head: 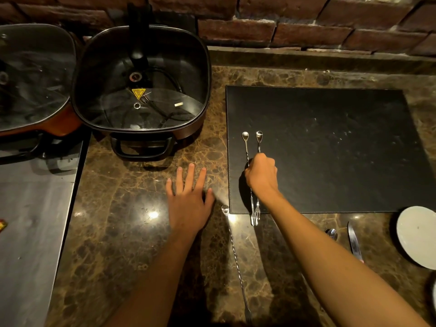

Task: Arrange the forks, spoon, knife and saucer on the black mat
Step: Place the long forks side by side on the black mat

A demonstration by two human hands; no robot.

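**Inspector:** Head view. Your right hand point(260, 174) is fisted around two long forks point(254, 214), which lie side by side along the left edge of the black mat point(330, 147). Their tines overhang its near edge, toward six o'clock.

**Operator:** And the left?

**Inspector:** Your left hand point(188, 199) rests flat on the table point(132, 208) with fingers spread, holding nothing, at nine o'clock from the mat.

**Operator:** What remains?

**Inspector:** Most of it, in my judgement. A third long fork point(236, 260) lies on the table at seven o'clock of the mat. The spoon point(332, 234), knife point(354, 241) and saucer point(416, 236) all sit off the mat, at about five o'clock. Nothing else is on the mat.
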